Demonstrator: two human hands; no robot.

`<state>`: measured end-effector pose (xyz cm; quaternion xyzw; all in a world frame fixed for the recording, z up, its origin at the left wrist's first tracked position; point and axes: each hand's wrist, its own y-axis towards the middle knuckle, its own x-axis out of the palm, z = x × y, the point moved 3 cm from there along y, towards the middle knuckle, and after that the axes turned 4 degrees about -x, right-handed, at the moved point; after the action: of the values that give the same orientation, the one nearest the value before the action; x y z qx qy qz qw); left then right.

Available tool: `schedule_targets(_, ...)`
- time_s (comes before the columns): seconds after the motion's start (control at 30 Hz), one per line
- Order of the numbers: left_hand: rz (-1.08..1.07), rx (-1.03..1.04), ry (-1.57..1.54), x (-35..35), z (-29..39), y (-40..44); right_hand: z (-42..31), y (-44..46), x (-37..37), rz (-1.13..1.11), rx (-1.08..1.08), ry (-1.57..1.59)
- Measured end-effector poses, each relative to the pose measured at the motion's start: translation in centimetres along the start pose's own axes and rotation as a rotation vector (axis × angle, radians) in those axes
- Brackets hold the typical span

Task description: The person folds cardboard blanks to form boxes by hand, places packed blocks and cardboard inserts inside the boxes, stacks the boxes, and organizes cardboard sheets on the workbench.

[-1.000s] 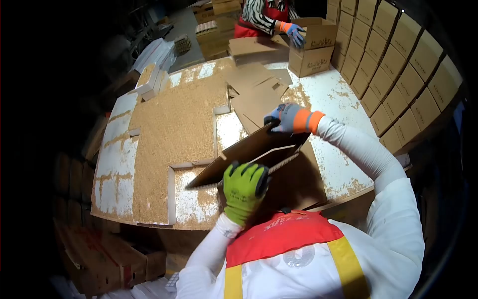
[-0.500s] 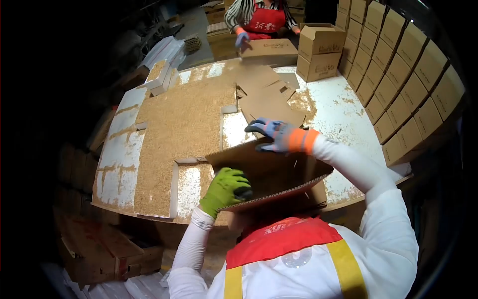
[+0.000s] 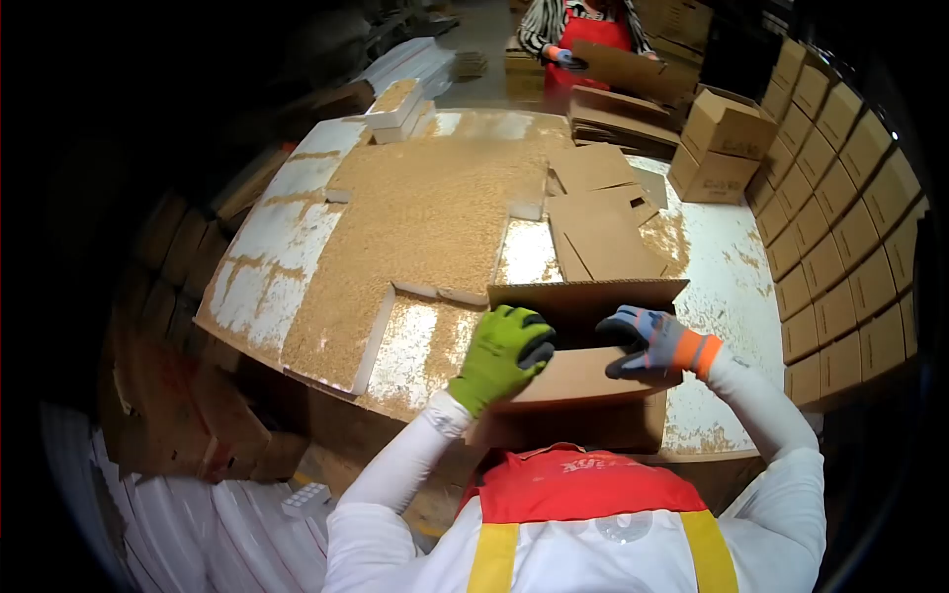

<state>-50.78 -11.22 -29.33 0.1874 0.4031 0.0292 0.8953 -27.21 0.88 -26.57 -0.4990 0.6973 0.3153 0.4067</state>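
Observation:
An open brown cardboard box (image 3: 578,378) stands at the near edge of the table in front of my body. Its far flap stands raised, and the inside is dark. My left hand (image 3: 502,358), in a green glove with dark fingertips, is closed on the box's left side, fingers curled over a flap. On the right, my right hand (image 3: 647,341), in a grey-blue glove with an orange cuff, has its fingers bent over a flap at the box's right side. Just beyond the box lie flat cardboard pieces (image 3: 603,232).
Tan granular material (image 3: 425,217) covers much of the table, with white tray edges showing. White boxes (image 3: 395,121) sit at the far left. Two cartons (image 3: 720,163) stand at the far right, beside a wall of stacked cartons (image 3: 850,232). Opposite, a person in a red apron (image 3: 596,38) handles cardboard.
The box has turned and settled lower, with its far flap now upright. My right hand has come down onto its right side; my left hand has shifted right. The other person has raised a cardboard panel.

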Motion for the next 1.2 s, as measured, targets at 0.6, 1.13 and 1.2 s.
schedule_targets(0.6,0.449,-0.235,-0.056,-1.5,5.0,-3.3,4.2,-11.7,-3.0,-0.484,0.792,1.395)
schedule_targets(1.13,0.162,-0.909,-0.374,-1.1,-3.0,-10.2,20.4,3.7,8.3,0.199,0.295,-0.007)
schedule_targets(1.2,0.087,-0.97,-0.338,-1.9,-3.3,-9.2,20.4,13.5,9.6,0.052,0.352,-0.046)
